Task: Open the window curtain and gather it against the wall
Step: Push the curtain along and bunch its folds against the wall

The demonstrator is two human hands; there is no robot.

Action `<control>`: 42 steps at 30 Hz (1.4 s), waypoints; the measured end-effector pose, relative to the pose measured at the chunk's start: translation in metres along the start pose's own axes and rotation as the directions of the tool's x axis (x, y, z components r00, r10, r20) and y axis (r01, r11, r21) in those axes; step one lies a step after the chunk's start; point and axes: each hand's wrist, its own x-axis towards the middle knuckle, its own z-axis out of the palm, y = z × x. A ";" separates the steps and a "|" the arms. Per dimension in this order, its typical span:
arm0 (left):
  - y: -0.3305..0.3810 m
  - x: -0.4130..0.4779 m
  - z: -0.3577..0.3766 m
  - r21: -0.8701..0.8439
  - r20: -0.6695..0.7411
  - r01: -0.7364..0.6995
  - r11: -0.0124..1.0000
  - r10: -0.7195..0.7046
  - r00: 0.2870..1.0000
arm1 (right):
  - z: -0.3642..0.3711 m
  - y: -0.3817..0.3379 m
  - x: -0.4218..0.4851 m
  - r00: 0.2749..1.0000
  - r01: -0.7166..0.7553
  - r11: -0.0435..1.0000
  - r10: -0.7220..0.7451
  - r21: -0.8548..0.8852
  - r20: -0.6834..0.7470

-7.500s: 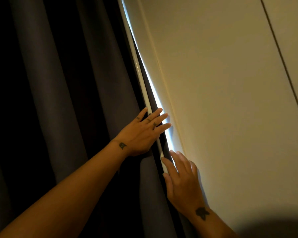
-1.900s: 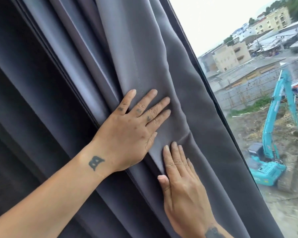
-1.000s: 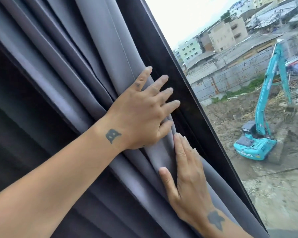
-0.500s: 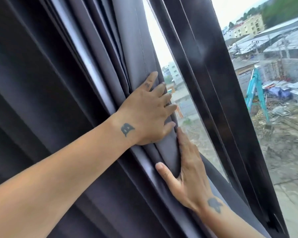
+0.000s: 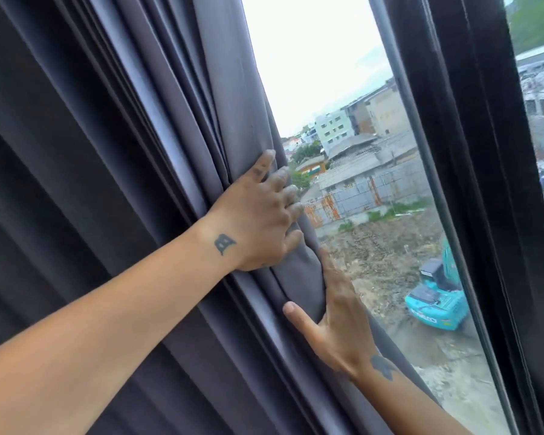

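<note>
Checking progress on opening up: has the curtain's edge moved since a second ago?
Yes. The curtain edge has shifted left, away from the dark window frame, uncovering a strip of glass between them.

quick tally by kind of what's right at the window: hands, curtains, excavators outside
hands: 2, the left hand and the right hand, both on the fabric
curtains: 1, the grey curtain
excavators: 1, the teal excavator seen through the glass
total: 4
</note>
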 end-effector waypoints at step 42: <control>-0.020 -0.131 0.236 -0.020 0.074 0.066 0.998 -0.064 0.995 | 0.250 0.000 -0.038 0.925 0.013 0.950 -0.129 0.311 0.357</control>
